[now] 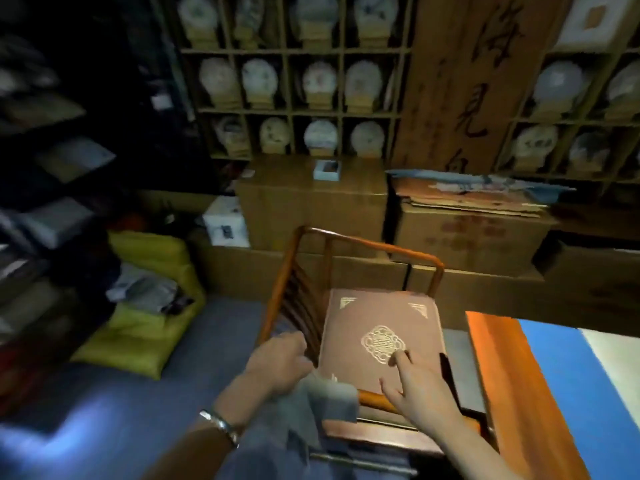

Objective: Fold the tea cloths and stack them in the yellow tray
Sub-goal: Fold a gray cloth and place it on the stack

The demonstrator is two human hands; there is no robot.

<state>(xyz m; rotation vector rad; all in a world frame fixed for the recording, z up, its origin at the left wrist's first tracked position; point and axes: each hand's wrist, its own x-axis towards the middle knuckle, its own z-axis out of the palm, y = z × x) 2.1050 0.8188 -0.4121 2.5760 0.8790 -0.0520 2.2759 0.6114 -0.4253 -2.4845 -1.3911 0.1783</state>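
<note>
My left hand [280, 362] grips a grey tea cloth [329, 400] that hangs down over the front rail of a wooden armchair [367, 242]. My right hand [415, 386] has its fingers spread and rests on the brown seat cushion [377, 327] with a gold emblem. No yellow tray is in view. The picture is blurred.
The orange-brown edge of a wooden table [502, 375] with a blue and white cover stands at the right. Cardboard boxes [311, 206] are stacked behind the chair, below shelves of wrapped tea cakes [294, 84]. Yellow-green cushions [145, 327] holding grey fabric lie at the left on the blue-grey floor.
</note>
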